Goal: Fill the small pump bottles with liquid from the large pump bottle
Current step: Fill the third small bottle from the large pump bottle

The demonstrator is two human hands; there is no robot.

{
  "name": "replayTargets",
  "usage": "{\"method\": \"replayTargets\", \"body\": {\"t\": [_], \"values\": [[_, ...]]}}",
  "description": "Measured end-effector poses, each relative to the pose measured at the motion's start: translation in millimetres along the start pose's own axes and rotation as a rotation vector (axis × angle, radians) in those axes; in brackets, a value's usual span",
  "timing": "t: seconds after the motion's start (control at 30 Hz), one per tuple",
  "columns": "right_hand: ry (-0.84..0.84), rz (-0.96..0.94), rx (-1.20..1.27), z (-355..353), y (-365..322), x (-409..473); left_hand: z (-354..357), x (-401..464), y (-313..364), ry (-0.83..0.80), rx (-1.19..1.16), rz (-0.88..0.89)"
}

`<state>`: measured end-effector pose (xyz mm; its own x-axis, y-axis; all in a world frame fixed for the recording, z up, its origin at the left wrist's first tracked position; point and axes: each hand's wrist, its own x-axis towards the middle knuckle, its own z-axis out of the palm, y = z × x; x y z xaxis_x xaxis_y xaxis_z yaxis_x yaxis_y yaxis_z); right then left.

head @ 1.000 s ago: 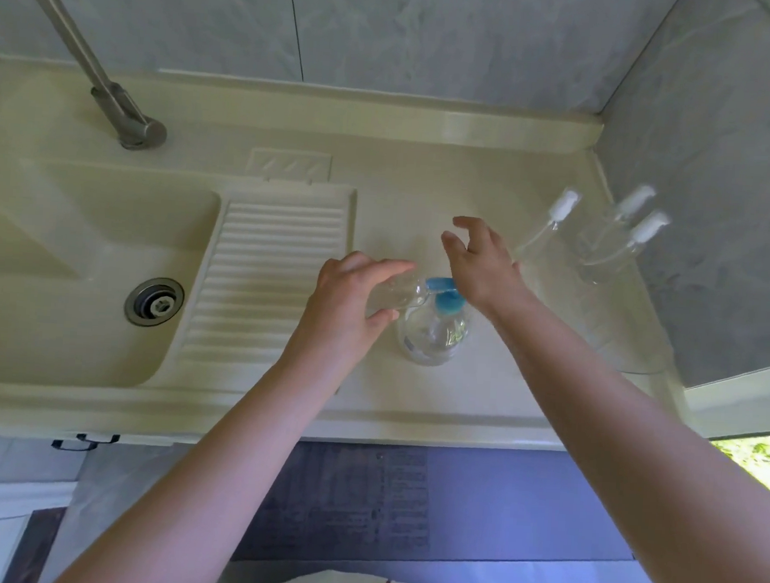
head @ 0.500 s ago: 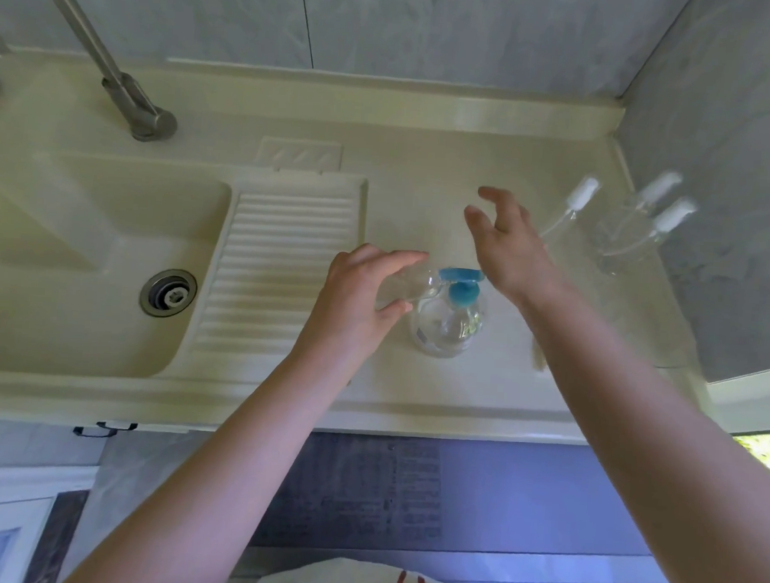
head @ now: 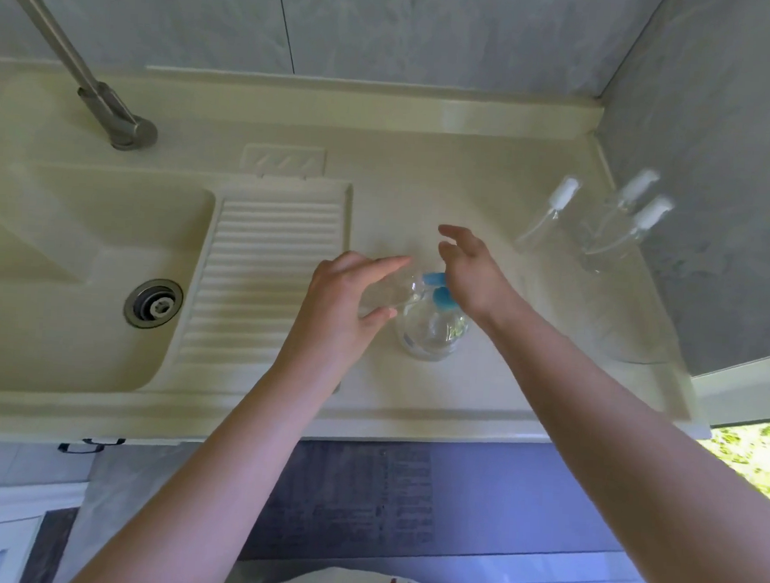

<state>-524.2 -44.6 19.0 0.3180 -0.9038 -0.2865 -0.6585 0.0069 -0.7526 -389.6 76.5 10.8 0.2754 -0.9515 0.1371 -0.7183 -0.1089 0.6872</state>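
Note:
A large clear pump bottle [head: 430,332] with a blue pump head [head: 439,290] stands on the cream counter [head: 425,194]. My left hand [head: 342,302] grips a small clear bottle [head: 390,291], tilted, its mouth beside the blue spout. My right hand [head: 474,274] hovers at the pump head with the heel of the palm over it and the fingers spread. Three small pump bottles with white caps stand at the back right: one [head: 545,215] alone, two [head: 622,220] together by the wall.
A sink basin [head: 61,249] with a metal drain [head: 153,303] lies to the left, with a ribbed draining board [head: 262,275] beside it. A metal tap [head: 114,112] rises at the back left. Grey tiled walls close the back and right.
My right hand has come back from towards the small bottles and down over the blue pump head. My left hand keeps the small bottle at the spout.

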Motion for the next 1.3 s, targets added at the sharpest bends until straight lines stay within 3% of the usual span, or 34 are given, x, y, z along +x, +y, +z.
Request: {"method": "replayTargets", "body": {"t": [0.13, 0.3, 0.63, 1.13, 1.3], "values": [[0.006, 0.008, -0.096, 6.4, 2.1, -2.9, 0.0, 2.5, -4.0, -0.011, 0.034, 0.005], [0.002, 0.003, 0.036, -16.8, -4.7, 11.5, -2.0, 3.0, -2.6, -0.01, 0.001, 0.007], [-0.071, 0.041, -0.064, -8.4, -2.1, 5.6, -1.4, 4.9, -1.7, -0.029, 0.019, 0.009], [-0.022, 0.058, 0.078, -10.3, 0.8, 13.6, -1.8, 3.6, 2.2, -0.027, 0.007, 0.012], [0.005, 0.045, -0.012, 5.6, 7.3, 6.4, -0.5, 4.5, 1.9, -0.026, 0.009, 0.013]]}}
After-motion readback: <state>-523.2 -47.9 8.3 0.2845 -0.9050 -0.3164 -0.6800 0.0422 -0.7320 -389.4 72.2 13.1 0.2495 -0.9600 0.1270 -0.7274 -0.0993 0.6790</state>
